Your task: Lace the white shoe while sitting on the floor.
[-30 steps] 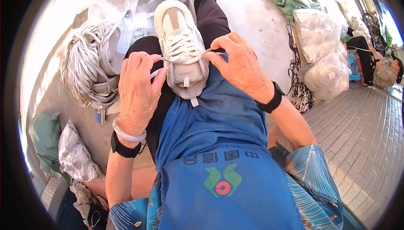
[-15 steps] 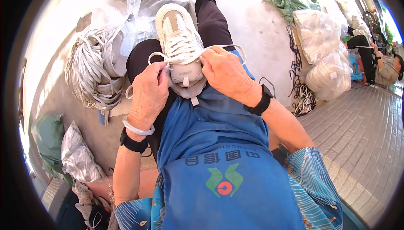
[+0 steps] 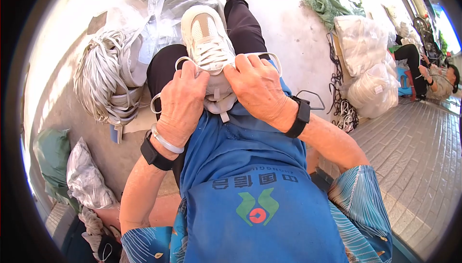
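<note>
**Lacing a white shoe on the lap**

A blue apron (image 3: 250, 176) covers the person's lap, over black trousers (image 3: 240, 22) stretched out toward 12 o'clock across the pale floor (image 3: 298, 36). On the lap, at the centre of the view, rests a white shoe (image 3: 207, 41), toe pointing to 12 o'clock. At 9 o'clock from it lies a heap of white laces (image 3: 103, 77); at 3 o'clock stand filled white sacks (image 3: 370, 70).

The left hand (image 3: 180, 104) has its grip closed on a white lace (image 3: 166, 87) that loops out at the shoe's 8 o'clock side. The right hand (image 3: 257, 87) pinches the same lace at the shoe's 4 o'clock side, another loop showing beyond its knuckles.

It looks like the lace ends are being worked at the top eyelets; the next move likely calls for even tension from both hands.
</note>
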### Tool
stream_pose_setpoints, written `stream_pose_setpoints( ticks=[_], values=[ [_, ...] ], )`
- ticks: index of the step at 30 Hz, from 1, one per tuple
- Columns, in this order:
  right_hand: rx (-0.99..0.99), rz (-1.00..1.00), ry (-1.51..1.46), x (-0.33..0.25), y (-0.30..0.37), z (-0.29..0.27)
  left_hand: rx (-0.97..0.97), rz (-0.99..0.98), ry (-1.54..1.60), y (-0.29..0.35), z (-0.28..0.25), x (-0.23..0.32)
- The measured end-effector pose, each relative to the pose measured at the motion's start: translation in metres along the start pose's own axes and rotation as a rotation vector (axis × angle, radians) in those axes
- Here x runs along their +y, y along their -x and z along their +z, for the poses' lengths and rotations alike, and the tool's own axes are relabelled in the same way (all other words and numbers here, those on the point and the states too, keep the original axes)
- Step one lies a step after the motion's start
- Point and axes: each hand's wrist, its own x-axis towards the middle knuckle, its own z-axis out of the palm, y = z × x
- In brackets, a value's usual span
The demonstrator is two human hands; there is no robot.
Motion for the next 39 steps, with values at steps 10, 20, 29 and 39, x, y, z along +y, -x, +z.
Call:
stream_pose_setpoints(
  ticks=[10,20,29,39],
  values=[
    [-0.100,0.103,-0.656,-0.006,-0.015,-0.027,0.145,-0.138,0.447,0.016,-0.011,0.002],
    [-0.412,-0.034,-1.553,-0.010,0.005,-0.080,0.180,0.169,1.014,0.042,-0.102,0.056],
    [-0.394,0.078,-1.368,-0.013,0.016,-0.081,0.157,0.249,1.089,0.032,-0.094,0.078],
    [-0.469,-0.114,-1.376,-0.049,0.013,-0.059,-0.371,-0.670,1.293,0.026,-0.031,0.008]
  ],
)
